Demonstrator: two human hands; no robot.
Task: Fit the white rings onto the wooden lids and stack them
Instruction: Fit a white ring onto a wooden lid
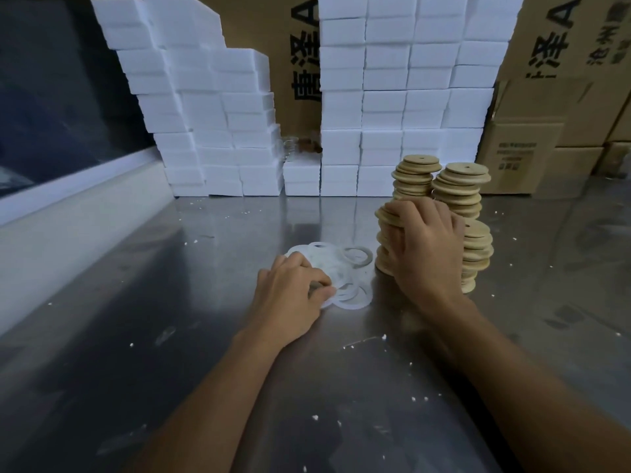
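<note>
Resting on the white rings [336, 268] piled on the surface [205, 336], the left hand [293, 291] pinches one with curled fingers. Right hand [423, 247] grips a stack of wooden lids [387, 230], fingers curled over it

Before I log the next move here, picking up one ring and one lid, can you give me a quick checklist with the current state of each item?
1. Loose pile of flat white rings within reach on the steel table: ok.
2. Left hand has its fingertips on the pile's near edge: ok. Whether its grip has singled out one ring: cannot tell.
3. Right hand rests over the nearest stack of round wooden lids, fingers curled over its top: ok.
4. A lid lifted free of that stack: not ok, none is clear of it yet.
5. Lid stacks upright: not ok, the discs sit unevenly and the columns look wobbly.
6. White ring already seated on the top lid: cannot tell, the hand covers it.
</note>
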